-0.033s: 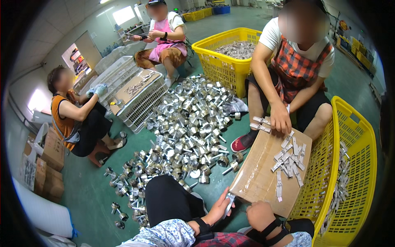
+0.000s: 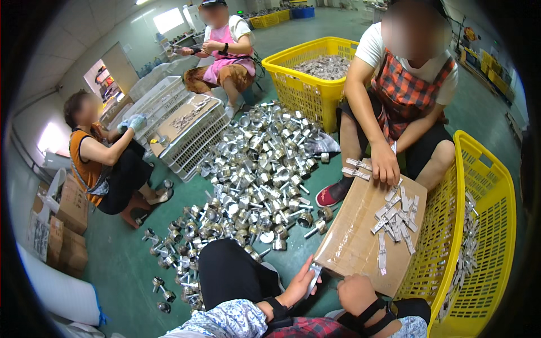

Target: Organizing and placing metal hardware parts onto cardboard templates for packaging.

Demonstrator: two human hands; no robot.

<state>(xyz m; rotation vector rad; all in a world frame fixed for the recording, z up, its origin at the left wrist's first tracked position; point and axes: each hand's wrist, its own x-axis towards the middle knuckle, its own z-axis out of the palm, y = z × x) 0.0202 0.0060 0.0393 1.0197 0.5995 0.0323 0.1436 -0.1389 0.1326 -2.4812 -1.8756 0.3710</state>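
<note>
My left hand (image 2: 297, 288) is closed around a flat, shiny metal piece (image 2: 314, 278) beside the near left corner of a cardboard box (image 2: 349, 242). My right hand (image 2: 356, 294) is curled against the near edge of that box; its fingertips are turned away, so anything in them is hidden. A loose heap of narrow metal clip-like strips (image 2: 399, 221) lies on the box top. One strip (image 2: 382, 254) lies nearer to my right hand. Across the box, a co-worker's hand (image 2: 385, 163) rests near more strips (image 2: 356, 169) at the far edge.
A large pile of metal parts with stems (image 2: 259, 169) spreads over the green floor on the left. A yellow basket (image 2: 479, 169) holding strips stands right of the box; another yellow basket (image 2: 307, 93) is behind. Two people sit beyond, by grey crates (image 2: 194, 149).
</note>
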